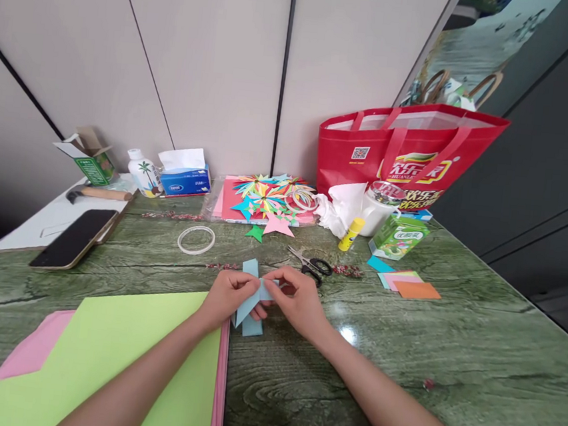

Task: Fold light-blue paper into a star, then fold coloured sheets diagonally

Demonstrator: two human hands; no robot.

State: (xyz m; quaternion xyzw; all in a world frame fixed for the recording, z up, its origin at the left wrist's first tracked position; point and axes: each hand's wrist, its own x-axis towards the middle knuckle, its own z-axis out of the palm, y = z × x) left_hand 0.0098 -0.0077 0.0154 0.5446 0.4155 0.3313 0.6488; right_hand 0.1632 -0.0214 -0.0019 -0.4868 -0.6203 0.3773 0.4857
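Note:
Both hands meet over the middle of a green wood-patterned table (pixel 452 343). My left hand (pixel 228 296) and my right hand (pixel 296 299) pinch a folded light-blue paper piece (pixel 251 293) between their fingers, holding it just above the table top. Strips of the blue paper stick out above and below the hands. Black-handled scissors (pixel 312 264) lie just beyond my right hand. A ring of clear tape (pixel 196 239) lies beyond my left hand.
Large light-green (pixel 113 364) and pink sheets lie at the near left. A phone (pixel 74 238) rests at the left. Coloured paper stars (pixel 268 201), a tissue box (pixel 184 176), a glue stick (pixel 351 234), a green carton (pixel 399 237), small coloured papers (pixel 408 283) and a red bag (pixel 405 151) stand farther back.

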